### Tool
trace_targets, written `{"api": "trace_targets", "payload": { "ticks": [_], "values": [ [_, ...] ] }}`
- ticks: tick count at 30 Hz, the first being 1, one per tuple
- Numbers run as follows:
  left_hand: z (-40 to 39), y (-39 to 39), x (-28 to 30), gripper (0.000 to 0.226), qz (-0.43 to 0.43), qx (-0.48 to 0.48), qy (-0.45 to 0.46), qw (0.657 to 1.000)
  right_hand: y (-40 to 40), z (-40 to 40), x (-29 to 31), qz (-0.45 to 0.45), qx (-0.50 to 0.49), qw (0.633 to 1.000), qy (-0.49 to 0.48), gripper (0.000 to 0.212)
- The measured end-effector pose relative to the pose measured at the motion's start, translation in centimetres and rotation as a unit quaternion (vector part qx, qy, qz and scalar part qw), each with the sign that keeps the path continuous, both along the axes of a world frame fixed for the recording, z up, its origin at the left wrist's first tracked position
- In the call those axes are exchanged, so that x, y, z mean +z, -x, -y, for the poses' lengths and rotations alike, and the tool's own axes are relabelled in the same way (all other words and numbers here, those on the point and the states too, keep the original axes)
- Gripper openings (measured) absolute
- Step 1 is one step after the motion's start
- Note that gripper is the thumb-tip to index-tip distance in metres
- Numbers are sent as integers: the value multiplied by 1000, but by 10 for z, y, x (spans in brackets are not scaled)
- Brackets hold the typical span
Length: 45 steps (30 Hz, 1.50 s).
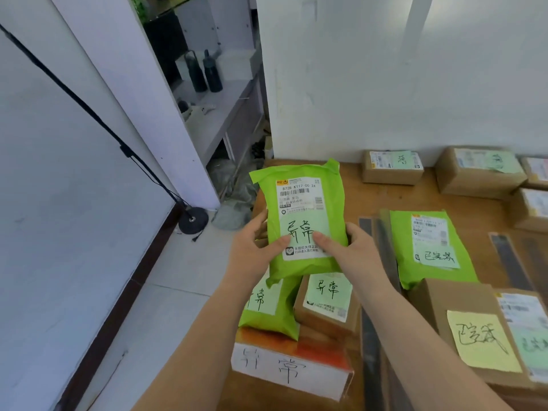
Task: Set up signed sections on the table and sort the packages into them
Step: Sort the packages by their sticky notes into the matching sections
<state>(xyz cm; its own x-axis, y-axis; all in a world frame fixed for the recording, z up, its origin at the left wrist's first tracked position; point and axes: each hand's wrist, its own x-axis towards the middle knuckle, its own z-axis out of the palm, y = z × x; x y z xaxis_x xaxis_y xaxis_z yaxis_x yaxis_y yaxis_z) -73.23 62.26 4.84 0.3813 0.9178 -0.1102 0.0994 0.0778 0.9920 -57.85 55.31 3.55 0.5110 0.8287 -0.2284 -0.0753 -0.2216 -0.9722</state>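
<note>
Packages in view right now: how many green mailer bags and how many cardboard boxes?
Green mailer bags: 3, namely the held one, one beneath it, one on the table.
Cardboard boxes: 6, counting those cut off at the right edge.
Total: 9.

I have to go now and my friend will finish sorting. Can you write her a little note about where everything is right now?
Left hand and right hand both grip the green bag above the table's left end.
Below it: another green bag and a small box with matching notes, behind the white sign.
Right of the dark strip: a third green bag and a box with a yellow note. More boxes lie farther back.
Left: set down the held bag.
</note>
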Motion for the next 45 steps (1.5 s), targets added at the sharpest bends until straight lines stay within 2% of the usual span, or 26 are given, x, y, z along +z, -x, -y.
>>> {"api": "trace_targets", "payload": {
  "ticks": [3, 10, 13, 17, 26, 30, 33, 36, 39, 42, 45],
  "values": [
    [-23, -11, -12, 44, 17, -26, 29, 999, -9, -14, -2, -5, -18, 1000, 15, 24],
    [-79, -50, -35, 46, -21, -85, 47, 995, -36, -48, -15, 2, -71, 996, 55, 24],
    [-98, -67, -46, 53, -37, -98, 47, 993, -50, -61, -24, 10, -84, 993, 76, 21],
    [-117, -87, -63, 47, -65, -123, 46, 989, -68, -76, -38, 24, -88, 991, 103, 19],
    [-131, -111, -100, 46, -177, -175, 3, 969, -88, -91, -71, 52, -71, 979, 183, 16],
    [-128, -116, -110, 43, -229, -207, -17, 951, -88, -94, -82, 57, -64, 972, 221, 27],
    [-126, -117, -114, 43, -271, -224, -37, 936, -87, -95, -88, 78, -54, 964, 248, 27],
    [-122, -116, -114, 46, -279, -238, -46, 929, -84, -95, -92, 112, -53, 955, 271, 30],
    [-121, -113, -107, 48, -274, -254, -63, 926, -82, -91, -88, 147, -47, 938, 310, 41],
    [-120, -113, -93, 55, -300, -266, -107, 910, -81, -84, -72, 173, -62, 939, 290, 46],
    [-117, -115, -67, 56, -316, -262, -175, 895, -80, -75, -42, 243, -48, 935, 254, 52]
  ]
}}
